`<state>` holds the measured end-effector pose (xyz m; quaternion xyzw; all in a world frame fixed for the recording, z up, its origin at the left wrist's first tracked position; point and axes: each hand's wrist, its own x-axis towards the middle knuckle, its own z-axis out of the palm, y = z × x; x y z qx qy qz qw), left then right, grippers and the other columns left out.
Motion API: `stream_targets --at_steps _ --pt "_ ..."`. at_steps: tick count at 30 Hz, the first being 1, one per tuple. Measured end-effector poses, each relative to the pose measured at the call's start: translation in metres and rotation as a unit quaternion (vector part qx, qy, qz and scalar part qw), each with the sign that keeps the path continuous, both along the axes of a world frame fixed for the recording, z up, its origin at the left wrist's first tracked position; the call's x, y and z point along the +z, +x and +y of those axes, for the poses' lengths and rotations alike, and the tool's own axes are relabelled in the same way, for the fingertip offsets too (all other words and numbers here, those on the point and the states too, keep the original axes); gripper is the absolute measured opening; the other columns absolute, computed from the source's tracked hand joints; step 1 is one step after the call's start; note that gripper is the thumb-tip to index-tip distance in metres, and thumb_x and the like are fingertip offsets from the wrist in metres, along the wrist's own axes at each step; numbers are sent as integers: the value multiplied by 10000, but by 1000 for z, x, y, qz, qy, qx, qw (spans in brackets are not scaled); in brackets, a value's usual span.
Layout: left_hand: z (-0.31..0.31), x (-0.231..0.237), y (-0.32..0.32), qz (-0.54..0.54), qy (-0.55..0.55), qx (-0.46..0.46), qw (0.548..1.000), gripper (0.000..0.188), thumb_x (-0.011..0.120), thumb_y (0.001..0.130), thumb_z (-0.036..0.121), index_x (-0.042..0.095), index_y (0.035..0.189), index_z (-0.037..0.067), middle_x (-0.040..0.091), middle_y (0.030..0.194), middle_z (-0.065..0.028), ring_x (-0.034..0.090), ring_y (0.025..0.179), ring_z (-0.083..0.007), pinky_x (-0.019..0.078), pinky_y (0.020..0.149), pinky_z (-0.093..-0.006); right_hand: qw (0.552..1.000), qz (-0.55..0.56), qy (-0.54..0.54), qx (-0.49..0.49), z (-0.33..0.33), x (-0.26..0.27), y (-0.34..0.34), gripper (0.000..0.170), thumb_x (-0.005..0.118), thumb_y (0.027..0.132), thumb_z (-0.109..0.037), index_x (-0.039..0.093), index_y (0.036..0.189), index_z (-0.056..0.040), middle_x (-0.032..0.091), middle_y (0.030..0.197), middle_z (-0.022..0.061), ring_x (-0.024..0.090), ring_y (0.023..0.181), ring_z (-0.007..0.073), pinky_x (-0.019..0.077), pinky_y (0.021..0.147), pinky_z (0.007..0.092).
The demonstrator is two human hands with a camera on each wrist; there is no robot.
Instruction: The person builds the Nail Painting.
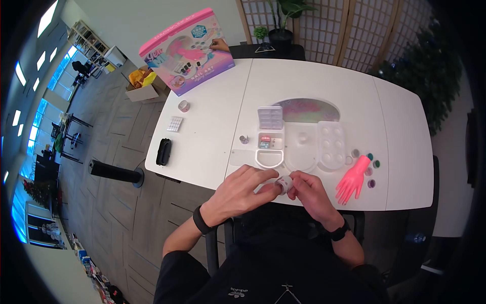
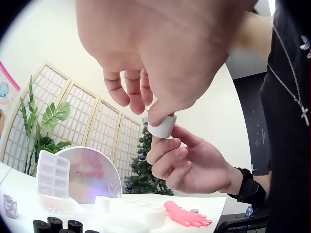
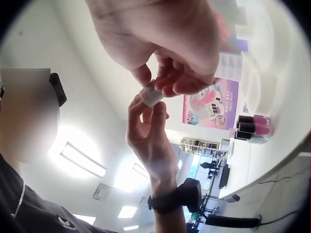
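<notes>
In front of my body, above the table's near edge, both hands meet at a small white roll (image 1: 285, 183) with pink marks on it. My left hand (image 1: 248, 190) holds the roll between thumb and fingers. The right hand (image 1: 310, 195) pinches its other side with thumb and bent fingers. Seen from the left wrist, the white band (image 2: 163, 127) has a plain, smooth side facing the camera. In the right wrist view its pale surface (image 3: 151, 96) shows between the two hands' fingertips; the fingers hide part of it.
Beyond the hands stands a white nail-art station (image 1: 301, 152) with a lidded compartment box (image 1: 270, 117) and a round-welled tray (image 1: 332, 145). To the right lies a pink model hand (image 1: 353, 180) beside several small pots. A patterned roll (image 1: 184, 106), a black case (image 1: 163, 152) and a pink box (image 1: 190, 53) are left.
</notes>
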<state>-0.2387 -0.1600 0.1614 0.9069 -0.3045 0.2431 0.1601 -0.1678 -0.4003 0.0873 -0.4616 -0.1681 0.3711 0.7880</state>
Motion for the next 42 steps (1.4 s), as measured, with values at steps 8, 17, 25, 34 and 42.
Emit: stream_targets --at_steps 8,17,25,34,42 --pt "-4 -6 0 -9 17 -43 999 254 850 834 81 781 1051 192 695 1284 -33 710 955 -206 561 784 -360 988 125 -94 15 2 5 7 424 639 1156 -386 768 961 -32 639 799 -24 529 706 60 443 671 254" --pt "0 -7 -3 21 35 -46 998 221 856 861 107 774 1065 130 689 1396 -61 708 986 -209 559 834 -376 982 161 -76 66 1 7 10 288 710 1107 -290 768 942 -62 630 778 -38 520 685 53 431 658 245" --pt "-11 -14 -7 53 -53 3 997 270 916 834 117 758 1045 60 721 1365 -71 685 911 -234 544 810 -370 986 143 -53 66 -4 8 10 194 698 1106 -223 734 1031 -47 591 832 -44 534 770 68 440 711 244" --pt "-24 -30 -9 132 -195 61 970 205 901 845 52 762 994 66 723 1380 -87 721 1029 -241 585 875 -390 993 105 -50 27 -1 6 5 164 680 1118 -211 704 1115 -48 585 862 -48 524 807 61 425 729 235" --pt "-28 -27 -9 144 -192 80 967 198 871 865 1 755 1022 41 707 1393 -108 718 1046 -251 603 917 -386 993 112 -33 14 -1 7 5 146 694 1112 -176 690 1162 -39 590 895 -41 516 818 62 428 743 236"
